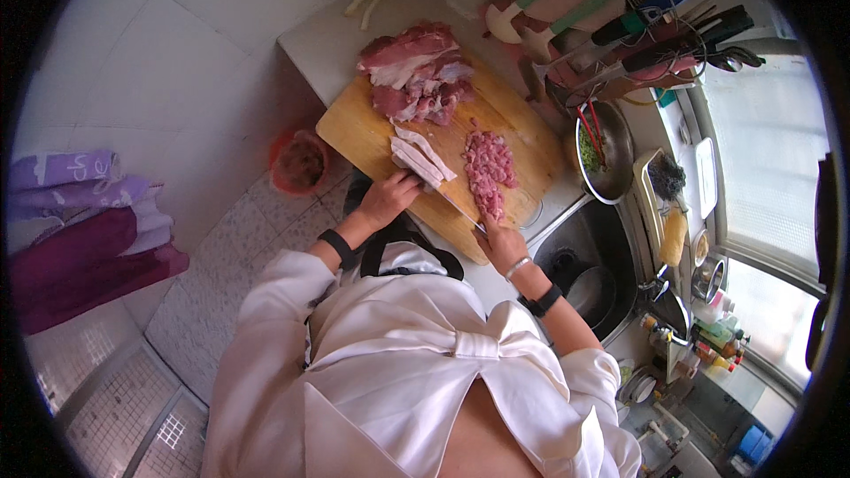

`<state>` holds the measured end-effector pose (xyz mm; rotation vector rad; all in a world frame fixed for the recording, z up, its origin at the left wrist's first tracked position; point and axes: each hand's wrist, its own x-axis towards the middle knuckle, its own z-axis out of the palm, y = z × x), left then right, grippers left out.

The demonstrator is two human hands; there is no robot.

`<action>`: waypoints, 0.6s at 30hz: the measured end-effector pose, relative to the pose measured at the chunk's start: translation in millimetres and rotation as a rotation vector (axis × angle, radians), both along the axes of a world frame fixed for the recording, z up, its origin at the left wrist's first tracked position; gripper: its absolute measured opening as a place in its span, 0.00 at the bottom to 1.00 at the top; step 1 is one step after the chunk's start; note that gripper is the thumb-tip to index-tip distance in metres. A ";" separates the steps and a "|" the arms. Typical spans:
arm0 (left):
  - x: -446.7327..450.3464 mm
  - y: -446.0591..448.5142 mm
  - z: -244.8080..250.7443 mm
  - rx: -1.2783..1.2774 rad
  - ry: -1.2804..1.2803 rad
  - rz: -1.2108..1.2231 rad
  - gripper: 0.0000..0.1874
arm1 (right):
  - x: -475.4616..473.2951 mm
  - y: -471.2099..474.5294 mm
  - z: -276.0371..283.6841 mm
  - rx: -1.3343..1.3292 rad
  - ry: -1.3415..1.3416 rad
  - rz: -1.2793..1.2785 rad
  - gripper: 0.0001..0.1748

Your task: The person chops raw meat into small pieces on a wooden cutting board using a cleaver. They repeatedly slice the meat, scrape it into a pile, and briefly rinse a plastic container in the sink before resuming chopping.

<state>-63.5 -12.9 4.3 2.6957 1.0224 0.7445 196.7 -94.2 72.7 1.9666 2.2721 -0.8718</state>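
Note:
My right hand (pixel 503 247) grips a knife (pixel 461 208) at the near edge of a wooden cutting board (pixel 352 116). The narrow blade slants across the board towards my left hand (pixel 393 198). My left fingers are bent at the board's edge, by the near end of pale strips of fatty meat or skin (pixel 418 158); whether they hold a strip is unclear. Beside the blade, small chopped pieces of pink meat (pixel 488 166) form a long heap. A large slab of raw red meat (pixel 418 73) lies on the far part of the board.
To the right are a metal bowl (pixel 621 169) with chopped greens and red chopsticks, and a dark sink (pixel 584 265). A wire rack of utensils (pixel 637 33) stands at the back right. Below the board's left side sits a red bin (pixel 299 160). Cloths (pixel 99 232) hang at left.

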 end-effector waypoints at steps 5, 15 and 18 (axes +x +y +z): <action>-11.8 7.7 10.6 -0.120 0.007 -0.128 0.13 | 39.6 -47.3 29.1 -0.140 -0.031 -0.063 0.13; 6.2 63.0 26.4 -0.252 0.171 -0.294 0.25 | 17.6 -88.4 31.6 0.032 0.296 -0.440 0.13; 10.8 63.2 24.3 -0.288 0.215 -0.360 0.23 | 3.4 -90.7 24.6 0.061 0.361 -0.509 0.12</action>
